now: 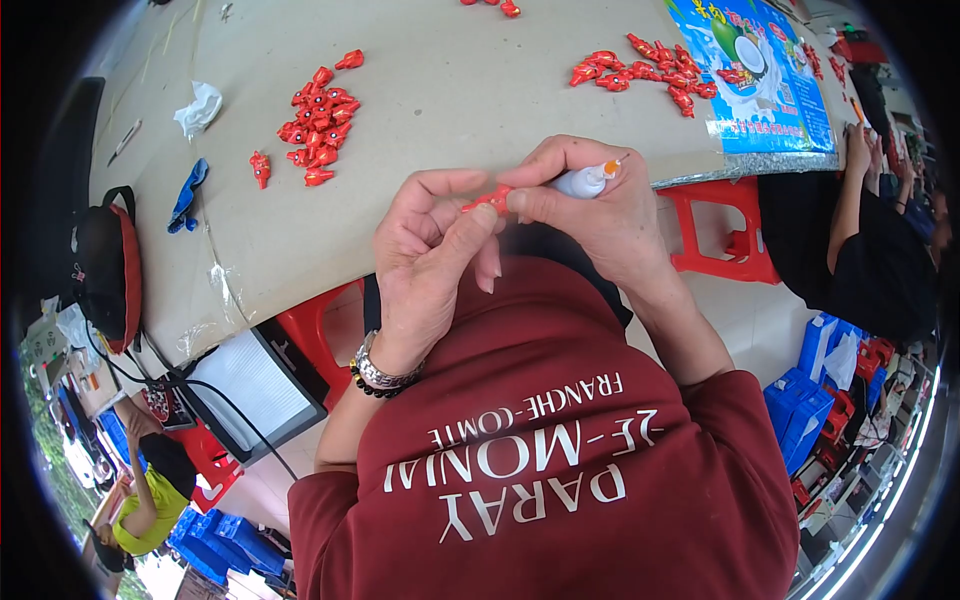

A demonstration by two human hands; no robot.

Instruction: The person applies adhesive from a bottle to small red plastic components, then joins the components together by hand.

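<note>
Pale table (460,90) carries red pieces (322,125). Left grip (420,250) pinched on one red piece (487,203); right grip (615,225) closed round white bottle (580,182), thumb at piece's end.

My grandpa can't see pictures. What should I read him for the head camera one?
A person's left hand and right hand hold a small red plastic piece between their fingertips, near a pale table's edge. The right hand also holds a white squeeze bottle with an orange tip. Beyond, similar red pieces lie in loose clusters.
</note>
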